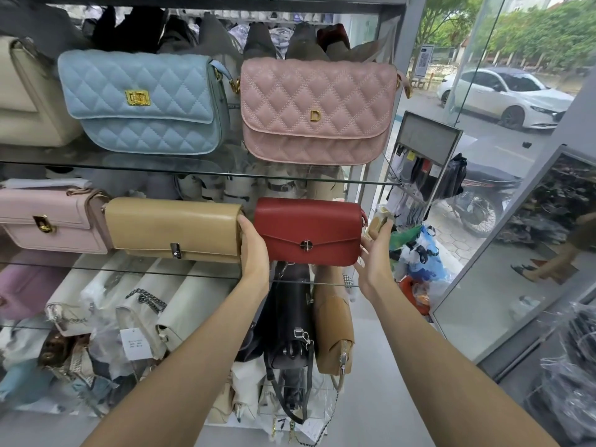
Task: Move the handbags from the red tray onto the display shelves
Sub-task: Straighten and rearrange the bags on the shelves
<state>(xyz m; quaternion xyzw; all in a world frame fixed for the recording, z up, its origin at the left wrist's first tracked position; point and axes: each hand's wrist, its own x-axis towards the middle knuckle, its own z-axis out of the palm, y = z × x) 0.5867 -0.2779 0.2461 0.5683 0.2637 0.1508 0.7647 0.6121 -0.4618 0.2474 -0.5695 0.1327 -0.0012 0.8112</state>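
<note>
- Though the fingers of the left hand (254, 250) slip out of sight into the gap between the red bag (309, 232) and the tan bag (174, 229), so that I cannot tell whether they curl, the back of that hand lies against the red bag's left end.
- On the right hand (375, 256) the fingers (385, 233) stand straight and loose, gripping nothing, palm turned to the red bag's right end; the thumb side is at or just beside the bag's lower right corner.
- Between the two hands the red bag stands upright on the middle shelf (96, 268), flap forward, with its round clasp (305, 245) facing the camera.
- Just left of the left hand sits the tan bag, leaving little room on that side; a pink bag (48, 221) follows it further left on the same glass.
- Above, the upper shelf (193, 172) carries a cream bag (25, 91), a blue bag (142, 101) and a quilted pink bag (317, 108), the last one directly over the red bag.
- Below the middle shelf a black bag (290, 317) and a brown bag (333, 333) stand on end under the red one, with white bags (129, 304) and wrapped stock to their left.
- Right of the shelving stand a wire rack (425, 140) and a heap of plastic sacks (416, 250), near the right hand.
- Beyond the glass wall are a motorbike (480, 201) and a white car (503, 95).
</note>
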